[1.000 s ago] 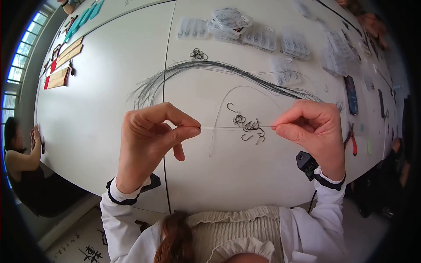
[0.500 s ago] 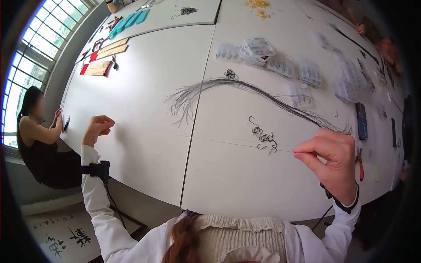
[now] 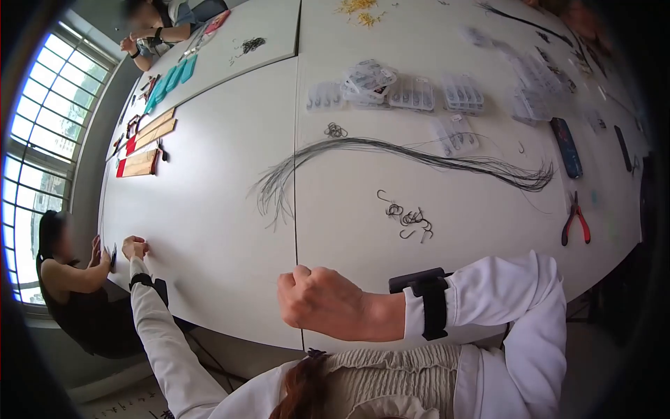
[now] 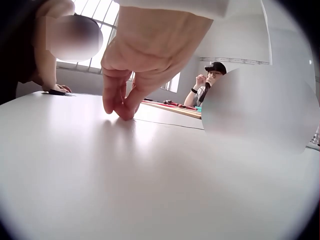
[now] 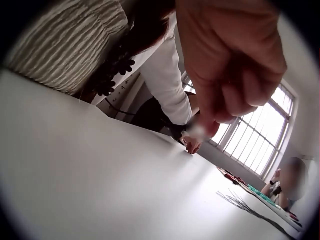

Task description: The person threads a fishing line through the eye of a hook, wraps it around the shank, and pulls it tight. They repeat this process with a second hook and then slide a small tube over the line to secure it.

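At the table's left edge my left hand pinches a thin line, fingertips right at the tabletop in the left wrist view. The line runs off to the right there, toward a blurred patch. My right hand is near the front edge, back of the hand up. Its fingers curl in, thumb and forefinger together in the right wrist view; I cannot tell how much line lies between them. A loose group of dark fish hooks lies beyond it, below a long bundle of dark strands.
Clear hook boxes stand behind the bundle, with a small pile of hooks nearby. Red-handled pliers and a dark phone-like slab lie at right. Wooden strips lie at left. A person sits beside the left edge.
My left hand has moved from in front of me out to the far left. The right hand has come from the right side to the front middle, uncovering the pliers. The head view has shifted.
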`<state>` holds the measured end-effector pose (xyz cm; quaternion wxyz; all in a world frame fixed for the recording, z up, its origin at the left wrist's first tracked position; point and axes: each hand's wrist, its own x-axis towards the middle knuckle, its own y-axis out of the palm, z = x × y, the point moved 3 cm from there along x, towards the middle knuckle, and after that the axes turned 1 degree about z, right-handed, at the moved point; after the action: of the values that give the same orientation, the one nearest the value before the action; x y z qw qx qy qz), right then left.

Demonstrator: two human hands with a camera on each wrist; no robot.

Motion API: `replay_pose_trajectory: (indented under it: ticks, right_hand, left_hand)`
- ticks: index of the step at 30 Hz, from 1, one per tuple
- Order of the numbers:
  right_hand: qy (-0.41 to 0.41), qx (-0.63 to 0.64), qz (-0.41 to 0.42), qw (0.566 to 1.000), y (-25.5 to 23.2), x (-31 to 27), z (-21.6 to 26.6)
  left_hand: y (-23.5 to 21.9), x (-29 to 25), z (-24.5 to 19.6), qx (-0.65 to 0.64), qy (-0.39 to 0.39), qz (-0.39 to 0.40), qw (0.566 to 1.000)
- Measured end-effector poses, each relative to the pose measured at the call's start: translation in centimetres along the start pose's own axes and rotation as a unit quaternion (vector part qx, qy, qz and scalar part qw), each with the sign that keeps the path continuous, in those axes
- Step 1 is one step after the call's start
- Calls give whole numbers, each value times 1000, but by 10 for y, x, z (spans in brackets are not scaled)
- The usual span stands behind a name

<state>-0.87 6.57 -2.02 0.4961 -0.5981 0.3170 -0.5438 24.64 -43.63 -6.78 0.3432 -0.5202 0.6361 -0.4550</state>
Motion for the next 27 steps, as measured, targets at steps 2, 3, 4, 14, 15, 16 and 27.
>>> replay_pose_trajectory:
  ticks: [2, 3, 4, 14, 15, 16, 27]
  right_hand:
    - [1, -8, 45, 999, 9, 0, 3]
    - [39, -58, 21, 997, 17, -1, 3]
    - [75, -109, -5, 991, 18, -1, 2]
    - [139, 35, 66, 987, -50, -45, -65]
    - [175, 37, 65, 982, -59, -54, -84]
    - [211, 28, 47, 976, -67, -64, -103]
    - [297, 106, 33, 948, -67, -108, -209]
  left_hand:
    - [-1, 0, 27, 28, -16, -26, 999]
    - [-3, 9, 39, 40, -26, -41, 998]
    - [-7, 12, 48, 53, -38, -57, 996]
    - [-76, -33, -120, 36, 186, -80, 979]
    - [-86, -65, -166, 0, 211, -100, 972]
    - [-93, -107, -213, -34, 234, -120, 964]
    - [-61, -392, -415, -331, 567, 82, 750]
